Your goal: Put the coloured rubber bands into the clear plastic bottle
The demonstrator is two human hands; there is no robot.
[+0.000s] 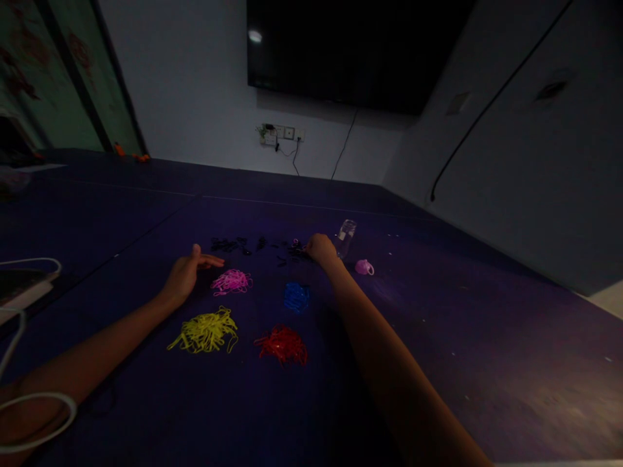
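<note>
My left hand (pixel 187 272) is open beside a pile of pink rubber bands (pixel 232 281), thumb up and fingers stretched to the right. My right hand (pixel 321 247) reaches to the right end of a scattered row of black rubber bands (pixel 228 244), its fingers closed and pointing down-left. What its fingertips pinch, if anything, is hidden. A small pink loop (pixel 295 241) lies among the black bands near those fingertips. Closer to me lie piles of blue rubber bands (pixel 296 296), yellow rubber bands (pixel 207 331) and red rubber bands (pixel 282 345).
Just right of my right hand is a clear plastic bottle (pixel 346 237). A pink cap with a ring (pixel 364 267) lies beside it on the dark purple surface (pixel 438 363). White cables (pixel 53 395) run along the left edge. A wall behind carries sockets (pixel 287 133) and a large screen.
</note>
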